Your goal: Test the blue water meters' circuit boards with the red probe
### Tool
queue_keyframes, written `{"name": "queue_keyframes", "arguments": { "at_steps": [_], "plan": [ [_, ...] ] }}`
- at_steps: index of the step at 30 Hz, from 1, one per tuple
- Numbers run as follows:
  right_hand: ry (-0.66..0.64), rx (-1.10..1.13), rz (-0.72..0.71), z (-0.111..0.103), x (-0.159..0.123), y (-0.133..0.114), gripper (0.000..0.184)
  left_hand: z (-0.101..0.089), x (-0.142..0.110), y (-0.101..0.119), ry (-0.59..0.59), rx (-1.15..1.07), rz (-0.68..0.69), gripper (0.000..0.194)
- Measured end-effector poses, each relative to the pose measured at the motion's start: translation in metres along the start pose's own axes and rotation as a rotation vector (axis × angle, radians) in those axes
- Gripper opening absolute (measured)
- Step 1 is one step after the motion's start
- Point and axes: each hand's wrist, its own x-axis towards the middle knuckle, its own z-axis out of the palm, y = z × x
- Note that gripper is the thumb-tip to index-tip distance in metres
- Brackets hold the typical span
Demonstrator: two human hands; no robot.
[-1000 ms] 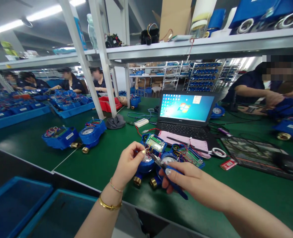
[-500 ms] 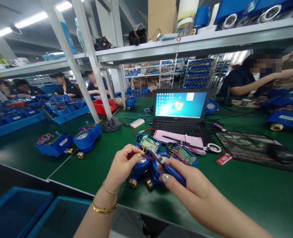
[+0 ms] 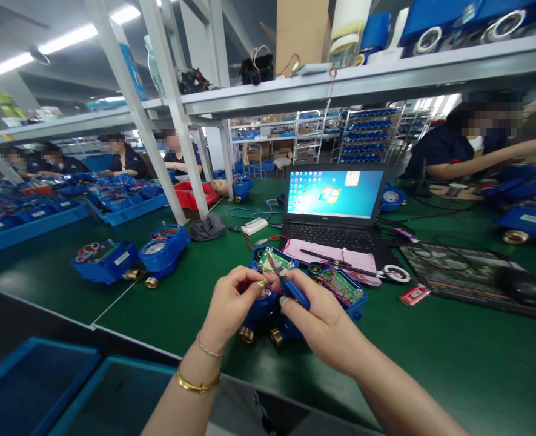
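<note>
A pair of blue-handled cutters [image 3: 289, 286] was gripped in the right hand [image 3: 322, 324], the fingers being closed around the handles and the metal tip being raised over the open blue water meter [image 3: 268, 284]. The left hand [image 3: 231, 303] was pinched shut at thumb and forefinger on thin wires [image 3: 264, 282] coming out of that meter; the tip of the cutters was held just beside that pinch. The meter was stood on the green worktop [image 3: 431, 351] near its front edge, roughly at the middle, with its brass fittings [image 3: 248, 335] turned toward the person. A second open meter [image 3: 340, 287] was seen touching it on the right.

Behind both meters a laptop [image 3: 335, 203] was set open, with a pink sheet [image 3: 331, 254] laid across its front edge. Toward the left edge of the worktop two more blue meters [image 3: 131, 257] were placed, well apart from the hands. At the far right edge another person's arm [image 3: 490, 160] was stretched out over the worktop.
</note>
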Motion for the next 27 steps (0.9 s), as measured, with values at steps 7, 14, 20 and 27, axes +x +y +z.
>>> {"name": "queue_keyframes", "arguments": {
  "at_steps": [7, 14, 20, 27],
  "plan": [
    [-0.01, -0.075, 0.006, 0.003, -0.003, -0.002, 0.018, 0.008, 0.0, 0.001, 0.088, -0.038, -0.035, 0.013],
    [-0.105, 0.025, -0.127, 0.004, -0.022, -0.007, 0.029, 0.004, 0.003, 0.001, 0.133, -0.074, -0.057, 0.016],
    [-0.278, 0.144, 0.031, 0.0, -0.058, 0.007, 0.016, 0.002, 0.004, 0.004, 0.206, -0.088, -0.068, 0.017],
    [-0.274, 0.468, 0.119, 0.013, -0.07, 0.042, 0.039, 0.006, 0.012, 0.0, 0.259, -0.148, -0.131, 0.02]
  ]
}}
